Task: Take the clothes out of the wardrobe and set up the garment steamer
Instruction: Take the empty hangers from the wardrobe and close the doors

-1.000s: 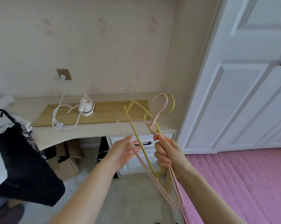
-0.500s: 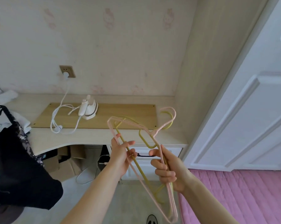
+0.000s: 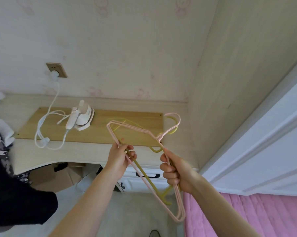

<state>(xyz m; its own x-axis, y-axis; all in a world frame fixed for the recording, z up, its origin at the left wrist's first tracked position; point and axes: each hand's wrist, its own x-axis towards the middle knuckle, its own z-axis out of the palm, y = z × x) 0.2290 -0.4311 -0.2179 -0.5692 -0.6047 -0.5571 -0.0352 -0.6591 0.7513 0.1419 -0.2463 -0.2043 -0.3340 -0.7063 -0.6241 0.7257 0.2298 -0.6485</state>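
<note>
I hold a bunch of empty hangers in front of me, pink hangers and a yellow hanger together. My left hand grips their left side, my right hand their right side below the hooks. A small white garment steamer stands on a wooden board on the desk, its white cord plugged into the wall socket. Black clothes hang at the left edge.
The cream desk runs along the wall, with white drawers and cardboard boxes beneath. A white wardrobe door stands at the right. A pink bed cover fills the lower right. White cloth lies on the desk's left end.
My left hand has closed on the hangers' left side, where it was open beside them before. The hangers have tipped flatter over the desk and the view has moved closer.
</note>
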